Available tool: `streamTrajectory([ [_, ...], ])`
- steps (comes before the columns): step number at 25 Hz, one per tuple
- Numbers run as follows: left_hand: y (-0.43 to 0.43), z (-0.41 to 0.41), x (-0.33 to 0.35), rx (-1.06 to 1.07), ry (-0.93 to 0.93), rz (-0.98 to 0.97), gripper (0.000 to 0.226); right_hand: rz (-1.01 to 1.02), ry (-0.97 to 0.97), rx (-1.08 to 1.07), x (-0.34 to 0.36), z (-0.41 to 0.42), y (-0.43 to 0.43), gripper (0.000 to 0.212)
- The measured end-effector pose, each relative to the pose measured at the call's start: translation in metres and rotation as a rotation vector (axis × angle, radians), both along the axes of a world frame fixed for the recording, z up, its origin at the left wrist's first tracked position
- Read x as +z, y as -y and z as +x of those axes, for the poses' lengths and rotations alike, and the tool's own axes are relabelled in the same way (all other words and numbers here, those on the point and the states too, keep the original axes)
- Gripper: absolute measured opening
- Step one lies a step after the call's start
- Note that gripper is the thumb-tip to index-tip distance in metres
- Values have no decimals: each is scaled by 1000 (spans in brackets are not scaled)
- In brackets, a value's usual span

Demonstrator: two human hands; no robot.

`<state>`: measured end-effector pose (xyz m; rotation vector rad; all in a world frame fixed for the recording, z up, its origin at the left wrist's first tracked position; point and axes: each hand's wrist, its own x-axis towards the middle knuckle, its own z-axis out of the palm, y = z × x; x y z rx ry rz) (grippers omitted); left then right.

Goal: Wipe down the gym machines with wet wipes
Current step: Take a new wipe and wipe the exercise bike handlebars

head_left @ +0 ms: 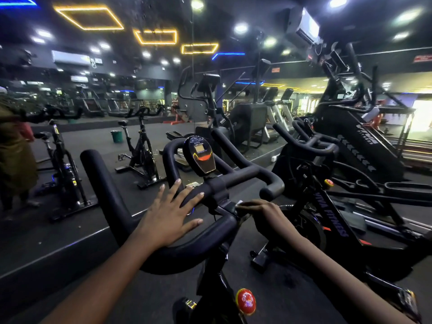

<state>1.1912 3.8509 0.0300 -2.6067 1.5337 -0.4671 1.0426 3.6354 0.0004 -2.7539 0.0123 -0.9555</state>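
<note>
A black spin bike's handlebar (109, 195) curves across the middle of the view, with a small console (199, 155) standing above its centre. My left hand (168, 213) lies flat on the near left loop of the bar, fingers straight and spread. My right hand (264, 212) curls over a pale wet wipe (240, 204) and presses it against the bar's centre clamp, just right of the stem. Only a small edge of the wipe shows past my fingers. A red knob (245, 301) sits on the frame below.
A second bike (332, 220) with a purple logo stands close on my right. More spin bikes (140, 150) are reflected in the mirror wall ahead, with a green bin (116, 136). A person (14, 148) in brown stands at the far left. A stair machine (355, 132) rises at the right.
</note>
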Motion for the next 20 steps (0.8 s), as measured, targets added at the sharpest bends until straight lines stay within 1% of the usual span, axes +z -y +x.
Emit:
streamTrajectory([
  [3, 1, 3, -2, -1, -9, -15, 107, -53, -109, 15, 14, 27, -8, 27],
  [5, 0, 5, -2, -8, -17, -34, 106, -125, -163, 18, 17, 34, -7, 25],
  [6, 0, 6, -1, -11, -25, -40, 106, -125, -170, 28, 17, 32, -4, 31],
  [8, 0, 7, -2, -19, -41, -46, 111, -88, -147, 61, 13, 20, -3, 52],
  [9, 0, 6, -2, -23, -42, -52, 114, -82, -115, 79, 11, 14, -4, 56],
  [12, 0, 5, -3, -27, -41, -50, 121, -18, -70, 117, 7, -11, -6, 53],
  [15, 2, 5, 0, -30, -83, -104, 127, 69, -36, 58, 7, -38, -9, 48],
  [18, -1, 0, 4, -46, -127, -118, 134, 147, 61, -120, 5, -49, -22, 42],
  [20, -2, -1, 8, -100, -176, -148, 127, 217, 121, -215, 2, -54, -32, 32],
])
